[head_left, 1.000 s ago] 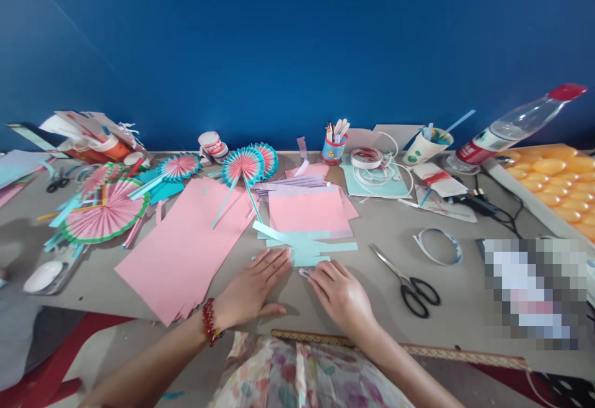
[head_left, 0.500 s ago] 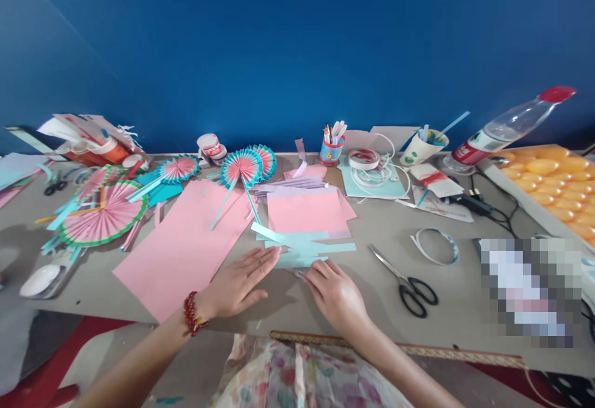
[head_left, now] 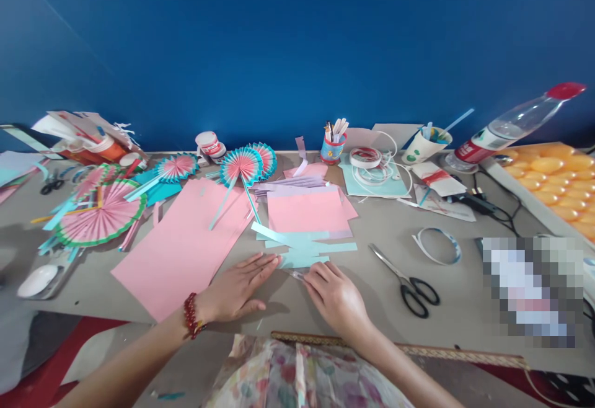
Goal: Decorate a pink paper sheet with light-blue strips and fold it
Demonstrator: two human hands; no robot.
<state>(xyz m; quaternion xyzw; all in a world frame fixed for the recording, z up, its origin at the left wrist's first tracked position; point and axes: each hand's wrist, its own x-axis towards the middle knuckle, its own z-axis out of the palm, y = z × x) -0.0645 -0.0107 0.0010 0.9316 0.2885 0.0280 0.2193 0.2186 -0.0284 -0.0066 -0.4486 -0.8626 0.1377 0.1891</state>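
Observation:
My left hand point(head_left: 239, 287), with a red beaded bracelet at the wrist, lies flat with its fingers stretched out. Its fingertips reach the left end of the lowest light-blue paper strip point(head_left: 302, 261). My right hand point(head_left: 337, 296) is closed, the fingers pinched round a small clear plastic object point(head_left: 295, 274) that pokes out toward the left hand. What kind of object it is I cannot make out. Above the hands, more light-blue strips point(head_left: 337, 247) overlap a pink paper sheet point(head_left: 304, 209). Large pink sheets point(head_left: 181, 247) lie beyond my left hand.
Black-handled scissors point(head_left: 409, 284) lie right of my right hand, near a rolled tape loop point(head_left: 437, 247). Pleated paper fans point(head_left: 242, 167) and a pen cup point(head_left: 333, 149) stand along the back. A bottle point(head_left: 506, 132) leans at far right; a pink-green fan point(head_left: 105, 216) lies left.
Both hands stay almost in place. The left fingertips have slid slightly down, and more of the clear object shows beside the right fingers.

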